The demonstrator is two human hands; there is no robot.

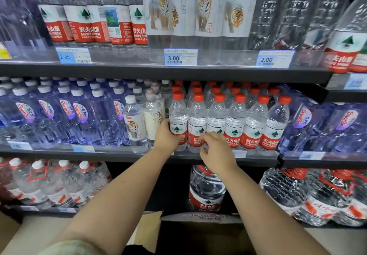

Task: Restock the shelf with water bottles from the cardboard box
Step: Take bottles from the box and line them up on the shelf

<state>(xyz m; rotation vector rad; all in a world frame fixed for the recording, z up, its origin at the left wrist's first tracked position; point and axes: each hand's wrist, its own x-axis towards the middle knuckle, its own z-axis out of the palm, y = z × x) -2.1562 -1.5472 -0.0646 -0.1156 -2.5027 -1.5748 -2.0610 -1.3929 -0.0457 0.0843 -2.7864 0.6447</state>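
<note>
Nearest, at the person's feet, an open brown cardboard box (200,218) sits on the floor against the shelving, its inside dark and its contents hard to make out. Both bare forearms reach up over it.

Just behind the box, on the bottom shelf, stands a large clear water jug with a red label (206,190). It is flanked by shrink-wrapped packs of big clear jugs (317,197) on the right and more white-capped jugs (49,181) on the left.

At the front edge of the dark middle shelf (119,152), the left hand (165,137) grips the leftmost red-capped clear plastic water bottle (178,119) low on its red-and-white label, thumb and fingers wrapped round it. The right hand (216,151) has its fingers curled round the foot of the third red-capped bottle (216,115), knuckles touching the second one. These belong to a tight front row of six upright bottles, with more red caps packed behind.

Crowding the left hand are a small clear tiger-label bottle (135,123) and a cream-labelled one (153,119), then ranks of blue-tinted white-capped bottles (59,111).

Farther up, the top shelf holds tall tiger-print bottles (204,6) above a blue price tag reading 3.00 (180,57).
</note>
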